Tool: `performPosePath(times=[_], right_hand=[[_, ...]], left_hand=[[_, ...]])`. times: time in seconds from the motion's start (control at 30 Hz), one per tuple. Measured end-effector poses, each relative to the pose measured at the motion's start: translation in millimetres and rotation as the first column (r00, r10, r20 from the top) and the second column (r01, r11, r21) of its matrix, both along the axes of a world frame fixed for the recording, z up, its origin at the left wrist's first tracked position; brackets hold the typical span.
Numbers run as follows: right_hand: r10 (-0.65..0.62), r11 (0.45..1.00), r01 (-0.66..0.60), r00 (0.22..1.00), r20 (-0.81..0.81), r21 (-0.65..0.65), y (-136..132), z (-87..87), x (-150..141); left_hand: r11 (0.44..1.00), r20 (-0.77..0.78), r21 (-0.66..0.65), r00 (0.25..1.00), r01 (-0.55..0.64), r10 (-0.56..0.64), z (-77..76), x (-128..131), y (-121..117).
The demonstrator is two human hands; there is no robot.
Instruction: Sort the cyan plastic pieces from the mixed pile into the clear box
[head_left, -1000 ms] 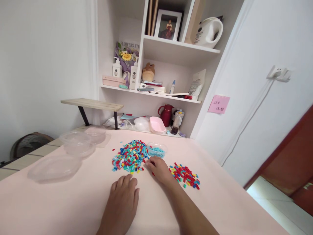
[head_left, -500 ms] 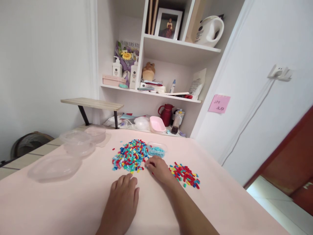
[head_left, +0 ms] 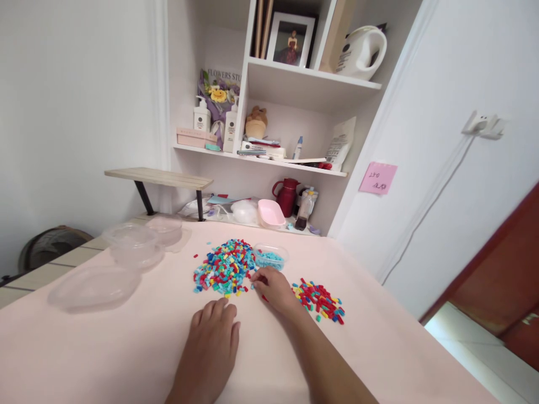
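Note:
A big pile of small mixed-colour plastic pieces [head_left: 223, 267] lies on the pink tabletop [head_left: 126, 348]. Just right of it stands a small clear tub [head_left: 270, 257] holding light-blue pieces. A smaller pile, mostly red [head_left: 320, 300], lies further right. My right hand [head_left: 275, 289] rests between the two piles, fingers curled, fingertips at the right edge of the big pile; whether they pinch a piece is too small to tell. My left hand [head_left: 213, 342] lies flat on the table below the big pile, fingers together and stretched out, holding nothing.
Clear plastic bowls [head_left: 135, 247] and a clear lid [head_left: 95, 287] sit at the left of the table. Behind it are a pink dish [head_left: 270, 214], a red jug [head_left: 287, 197], a wooden riser [head_left: 160, 179] and white shelves [head_left: 295, 84]. The table's right edge drops to the floor.
My right hand's fingertips shifted very slightly at the edge of the big pile. The left hand has stayed put.

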State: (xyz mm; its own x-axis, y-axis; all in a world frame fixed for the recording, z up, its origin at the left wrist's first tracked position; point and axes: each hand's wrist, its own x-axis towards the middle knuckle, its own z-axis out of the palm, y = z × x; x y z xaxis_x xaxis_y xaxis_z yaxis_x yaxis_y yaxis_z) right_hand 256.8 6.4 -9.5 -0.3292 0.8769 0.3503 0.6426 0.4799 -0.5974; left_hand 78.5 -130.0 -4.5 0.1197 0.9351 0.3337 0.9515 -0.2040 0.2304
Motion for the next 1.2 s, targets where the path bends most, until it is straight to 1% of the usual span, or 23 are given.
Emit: performPosePath(times=[0.2,0.37,0.53,0.67,0.83,1.03,1.1,1.2], right_hand=[[-0.038,0.998,0.038,0.999,-0.019,-0.043,1,0.1,-2],[-0.058,0.998,0.058,0.998,0.03,-0.012,2,-0.6,-2],[-0.032,0.999,0.032,0.999,0.029,-0.018,3,-0.3,-2],[0.004,1.0,-0.004,1.0,-0.016,-0.031,1,1.7,1],[0.025,0.996,-0.027,0.999,-0.033,-0.083,0,2.0,5],[0.002,1.0,-0.002,0.999,0.037,-0.01,-4,6.7,4],[-0.016,1.0,0.016,1.0,-0.017,0.021,-4,8.0,3],[-0.124,0.99,0.133,0.972,-0.199,0.035,-2,10.1,4]], left_hand=[[1.0,0.0,-0.004,1.0,0.003,-0.003,-1.6,-1,0],[1.0,-0.004,0.001,1.0,0.003,-0.003,-2.5,-1,-1],[1.0,-0.006,0.0,1.0,0.002,-0.002,-2.3,-1,0],[1.0,-0.005,0.0,1.0,-0.005,0.005,-2.4,0,0],[1.0,-0.003,-0.003,1.0,-0.003,0.003,-2.2,-1,-1],[1.0,-0.001,-0.008,1.0,0.004,-0.004,-0.7,0,1],[1.0,-0.001,-0.009,1.0,0.004,-0.004,-0.4,0,1],[1.0,0.001,-0.01,1.0,0.002,-0.002,-0.8,0,1]])
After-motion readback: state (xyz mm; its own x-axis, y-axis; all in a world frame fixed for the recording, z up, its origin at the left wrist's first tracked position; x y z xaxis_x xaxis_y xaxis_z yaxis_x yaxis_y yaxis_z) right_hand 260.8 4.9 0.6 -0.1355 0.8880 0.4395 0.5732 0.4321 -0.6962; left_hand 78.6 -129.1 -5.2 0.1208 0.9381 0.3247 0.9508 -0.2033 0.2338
